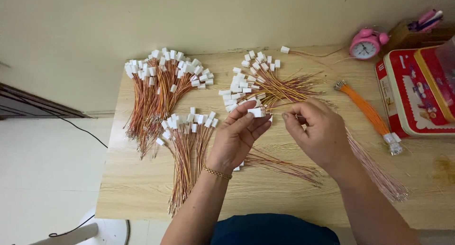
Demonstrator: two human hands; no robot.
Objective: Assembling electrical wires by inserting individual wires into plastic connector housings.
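My left hand (239, 138) pinches a small white plastic connector (256, 112) between thumb and fingertips above the wooden table (137, 188). My right hand (320, 131) is close beside it on the right, fingers closed on a thin wire that runs toward the connector. A bundle of thin red and yellow wires (284, 167) lies under both hands. Behind them sits a pile of wired white connectors (260, 84). A gold bracelet (218, 173) is on my left wrist.
Two more piles of wired connectors lie at the left (161, 84) and left centre (187, 140). An orange wire bundle (367, 110), a red tin box (417, 91), a pink alarm clock (366, 44) and loose pinkish wires (379, 171) occupy the right side.
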